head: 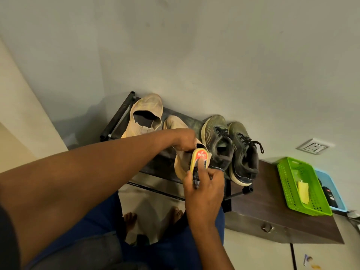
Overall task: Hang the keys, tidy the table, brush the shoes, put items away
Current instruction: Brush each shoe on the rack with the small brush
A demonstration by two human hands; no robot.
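The beige shoe (pixel 182 164) was held on the shoe rack (pixel 116 121) by the left hand (pixel 185 141), gripped at its collar. The shoe-shine sponge (pixel 199 159) was pinched by the right hand (pixel 204 189). The shoe seemed light and soft, so the collar was probably a good place to hold.

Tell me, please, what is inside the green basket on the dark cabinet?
Inside the green basket lies a yellow folded cloth or paper. Its near perforated wall covers part of the bottom, so anything else there cannot be told.
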